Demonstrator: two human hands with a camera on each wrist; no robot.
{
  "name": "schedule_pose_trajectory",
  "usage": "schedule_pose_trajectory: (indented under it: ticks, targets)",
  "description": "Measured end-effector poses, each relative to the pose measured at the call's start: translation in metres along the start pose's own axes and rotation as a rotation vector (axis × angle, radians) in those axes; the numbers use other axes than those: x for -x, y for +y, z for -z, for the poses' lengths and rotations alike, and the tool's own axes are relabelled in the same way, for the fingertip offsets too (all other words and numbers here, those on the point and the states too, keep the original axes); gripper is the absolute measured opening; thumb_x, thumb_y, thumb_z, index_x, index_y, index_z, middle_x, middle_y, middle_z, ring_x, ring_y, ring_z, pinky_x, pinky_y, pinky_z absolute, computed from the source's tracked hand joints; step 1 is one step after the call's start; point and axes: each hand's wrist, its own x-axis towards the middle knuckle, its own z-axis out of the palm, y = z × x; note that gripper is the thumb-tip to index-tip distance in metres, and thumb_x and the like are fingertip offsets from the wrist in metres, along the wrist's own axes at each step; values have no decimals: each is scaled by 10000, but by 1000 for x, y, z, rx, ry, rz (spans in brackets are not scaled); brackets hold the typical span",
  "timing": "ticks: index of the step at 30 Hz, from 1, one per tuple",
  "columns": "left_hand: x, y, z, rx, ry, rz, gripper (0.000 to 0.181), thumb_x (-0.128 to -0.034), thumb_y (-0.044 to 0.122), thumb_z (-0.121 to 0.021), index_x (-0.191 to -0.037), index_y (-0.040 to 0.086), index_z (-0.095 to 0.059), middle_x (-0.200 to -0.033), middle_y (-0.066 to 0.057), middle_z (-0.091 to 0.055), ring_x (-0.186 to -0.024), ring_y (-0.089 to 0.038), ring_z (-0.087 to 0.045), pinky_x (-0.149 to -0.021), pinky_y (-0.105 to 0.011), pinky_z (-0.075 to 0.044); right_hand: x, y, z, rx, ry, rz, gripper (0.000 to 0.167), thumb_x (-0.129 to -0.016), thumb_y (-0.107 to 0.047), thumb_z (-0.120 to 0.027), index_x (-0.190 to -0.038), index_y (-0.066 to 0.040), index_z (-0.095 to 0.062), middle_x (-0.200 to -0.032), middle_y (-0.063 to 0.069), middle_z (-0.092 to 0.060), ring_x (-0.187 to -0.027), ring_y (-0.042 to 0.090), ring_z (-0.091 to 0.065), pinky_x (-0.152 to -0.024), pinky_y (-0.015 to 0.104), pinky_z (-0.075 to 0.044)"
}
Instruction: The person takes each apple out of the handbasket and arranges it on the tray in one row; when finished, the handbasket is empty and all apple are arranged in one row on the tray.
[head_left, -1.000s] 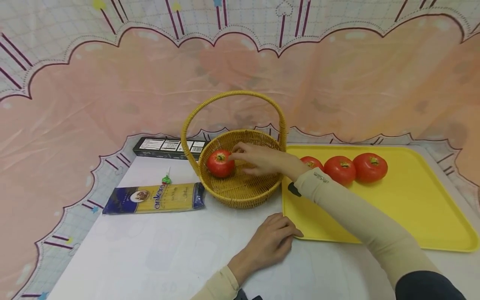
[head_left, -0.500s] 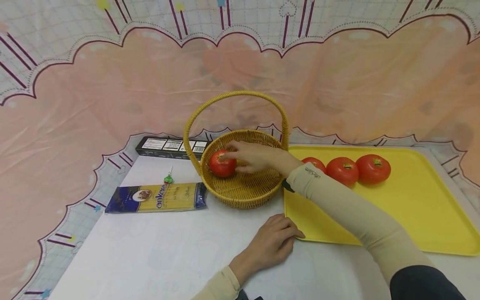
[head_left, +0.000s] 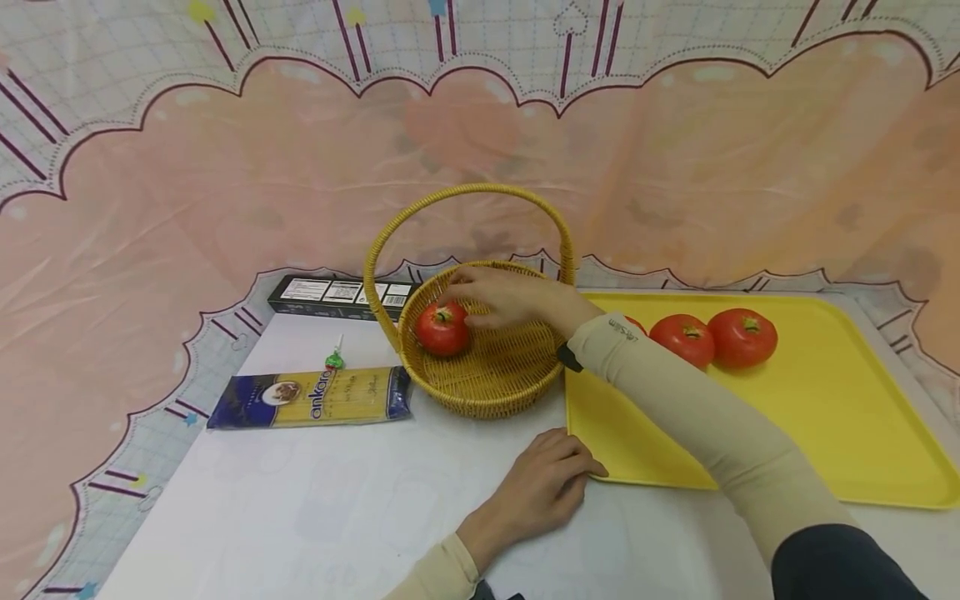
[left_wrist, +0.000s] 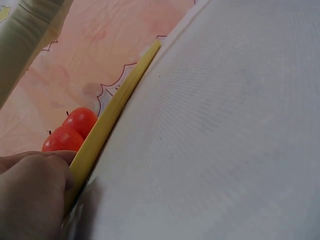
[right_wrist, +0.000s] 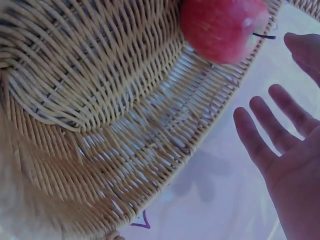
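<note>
My right hand [head_left: 498,293] reaches over the woven yellow basket [head_left: 495,398], its fingers just behind and right of a red apple [head_left: 442,330] at the basket's left side. The right wrist view shows this hand [right_wrist: 295,150] with fingers spread and separate, apart from the apple [right_wrist: 222,27]. By the near left corner of the yellow tray [head_left: 817,450], my left hand [head_left: 536,487] holds the rim with its fingertips; the left wrist view shows its fingers [left_wrist: 57,165] bent against the rim [left_wrist: 112,112].
Red apples [head_left: 742,337] sit on the tray, one mostly hidden by my right sleeve. Left of the basket lie a pasta packet [head_left: 311,398], a green-wrapped lollipop [head_left: 334,360] and a long black box [head_left: 330,296]. The basket's tall handle [head_left: 468,189] arches above it.
My right hand has moved left inside the basket, over the apple, then slightly back toward the far rim. The left hand keeps its place at the tray corner.
</note>
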Motion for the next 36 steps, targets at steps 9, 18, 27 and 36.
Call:
schedule_pose_trajectory:
  ticks: [9, 18, 27, 36]
  targets:
    - [1, -1, 1, -12, -14, 5, 242, -905, 95, -528, -1015, 239, -689, -945, 123, -593, -1001, -41, -526, -1105, -264, -337, -12, -7, -4, -68, -62, -1, 416, -961, -228, -500, -1375, -264, -480, -1383, 85, -382, -1283, 228, -404, -1114, 383, -340]
    - [0, -1, 2, -7, -5, 1, 244, -907, 95, -517, -1008, 234, -690, -940, 117, -597, -1022, -51, -535, -1102, -266, -341, -25, -12, -10, -45, -71, -3, 407, -958, -226, -497, -1361, -279, -490, -1388, 61, -370, -1270, 209, -415, -1113, 359, -337]
    - [-2, -3, 3, -54, -4, -44, 165, -880, 185, -627, -1022, 246, -685, -949, 120, -591, -1032, -61, -527, -1083, -284, -360, -28, -9, -11, -73, -117, -30, 433, -953, -213, -506, -1378, -291, -472, -1457, 99, -304, -1321, 249, -378, -1140, 397, -306]
    - [-1, -1, 1, -72, -4, -18, 162, -874, 180, -639, -1006, 256, -693, -927, 131, -590, -975, -39, -524, -1085, -278, -359, -35, -6, -18, -65, -149, -34, 445, -962, -225, -498, -1396, -297, -440, -1481, 66, -295, -1335, 235, -377, -1127, 387, -330]
